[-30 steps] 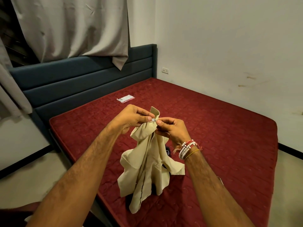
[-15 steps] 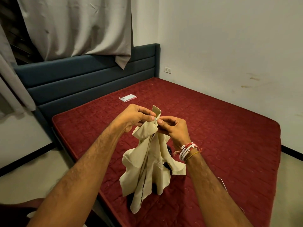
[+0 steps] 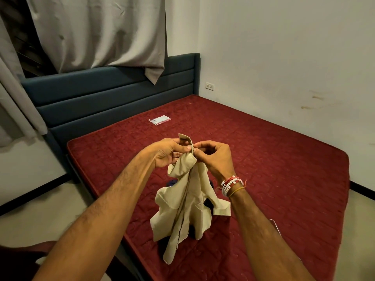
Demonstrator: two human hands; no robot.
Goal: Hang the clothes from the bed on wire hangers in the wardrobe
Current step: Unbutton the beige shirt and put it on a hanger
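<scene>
So, hardly started on this one

Left hand and right hand both pinch the beige shirt at its collar, fingers curled, hem trailing on the red bed. Not on a hanger yet, wardrobe's out of sight, and something dark lies under it.

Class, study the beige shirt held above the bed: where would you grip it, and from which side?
Probably the collar, from above on both sides: it stands at the top, where the left hand and right hand pinch it, while the beige shirt hangs limp below.
</scene>
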